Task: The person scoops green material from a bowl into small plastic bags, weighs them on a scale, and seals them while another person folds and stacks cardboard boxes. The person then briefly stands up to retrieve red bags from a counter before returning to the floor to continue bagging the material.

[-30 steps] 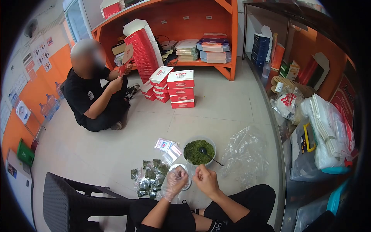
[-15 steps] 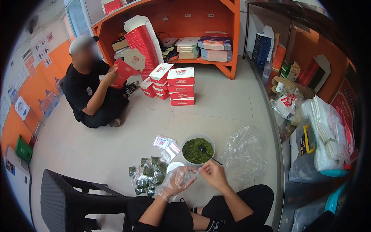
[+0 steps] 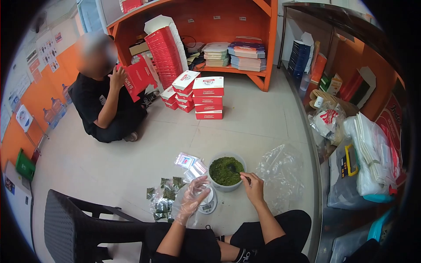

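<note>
My right hand (image 3: 253, 187) pinches the handle of a black spoon (image 3: 233, 168), whose head is dug into green, crumbly powder (image 3: 222, 170). A round, clear-walled tub (image 3: 227, 188) on the floor holds the powder. My left hand (image 3: 193, 199) wears a loose, clear plastic glove. Its fingers are apart and slightly curled, and I make out nothing held in them. It hovers beside and partly over a small white scale (image 3: 209, 206). Left of that hand lie several small clear packets (image 3: 164, 197) filled with green. Flat zip bags (image 3: 196, 171) lie behind it.
A crumpled clear plastic sheet (image 3: 280, 173) lies right of the tub. A black chair (image 3: 66, 219) stands at my left. Another person (image 3: 103, 101) sits across, holding a red carton (image 3: 137, 79) near stacked red-and-white boxes (image 3: 208, 98). A metal shelf (image 3: 313, 175) lines the right side.
My right hand has moved from beside my left fingertips to the spoon handle and grips it. My left hand has tilted more upright, uncovering more of the scale. The other person's carton has turned.
</note>
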`<state>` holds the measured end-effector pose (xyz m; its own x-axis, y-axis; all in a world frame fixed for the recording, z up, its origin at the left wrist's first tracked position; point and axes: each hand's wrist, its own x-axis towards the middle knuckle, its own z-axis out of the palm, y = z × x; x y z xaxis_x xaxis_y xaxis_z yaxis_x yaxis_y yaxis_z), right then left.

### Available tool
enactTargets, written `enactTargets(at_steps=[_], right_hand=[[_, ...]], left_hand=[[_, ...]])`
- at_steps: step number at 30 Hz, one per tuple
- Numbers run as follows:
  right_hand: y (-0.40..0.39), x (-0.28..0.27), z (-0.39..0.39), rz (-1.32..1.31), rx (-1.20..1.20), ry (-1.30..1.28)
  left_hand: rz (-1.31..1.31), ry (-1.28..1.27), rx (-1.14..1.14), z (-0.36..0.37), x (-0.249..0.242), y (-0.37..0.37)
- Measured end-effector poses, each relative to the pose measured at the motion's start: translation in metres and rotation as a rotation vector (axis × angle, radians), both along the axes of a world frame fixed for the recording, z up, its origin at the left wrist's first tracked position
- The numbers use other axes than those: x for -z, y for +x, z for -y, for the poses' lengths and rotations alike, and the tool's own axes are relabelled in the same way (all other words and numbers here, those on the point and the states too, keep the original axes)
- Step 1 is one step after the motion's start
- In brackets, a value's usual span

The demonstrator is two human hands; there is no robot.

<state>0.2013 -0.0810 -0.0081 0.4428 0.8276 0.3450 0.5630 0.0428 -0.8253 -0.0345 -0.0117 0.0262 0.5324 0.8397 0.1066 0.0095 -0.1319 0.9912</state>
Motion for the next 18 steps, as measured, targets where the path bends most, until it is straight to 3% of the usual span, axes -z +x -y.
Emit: enactTargets(at_steps=[5,8,11,14,16,18], right_hand=[[-0.011,0.010,0.000,0.101,0.017,0.108],[-0.019,0.006,0.001,-0.093,-0.046,0.064],[-0.017,0.004,0.003,-0.005,-0.024,0.090],[-0.018,0.011,0.005,0.154,0.044,0.057],[-0.031,0.008,0.006,-0.080,-0.025,0.051],[-0.032,0.013,0.005,-0.077,-0.055,0.074]], left_hand=[[0.007,0.068,-0.025,-0.001,-0.001,0.002],[0.000,0.046,-0.086,-0.003,0.005,0.003],[0.008,0.087,-0.133,-0.003,0.010,0.001],[0.063,-0.050,-0.154,-0.003,0.013,0.003],[0.034,-0.063,-0.171,-0.007,0.017,0.003],[0.066,-0.094,-0.186,-0.006,0.018,0.004]])
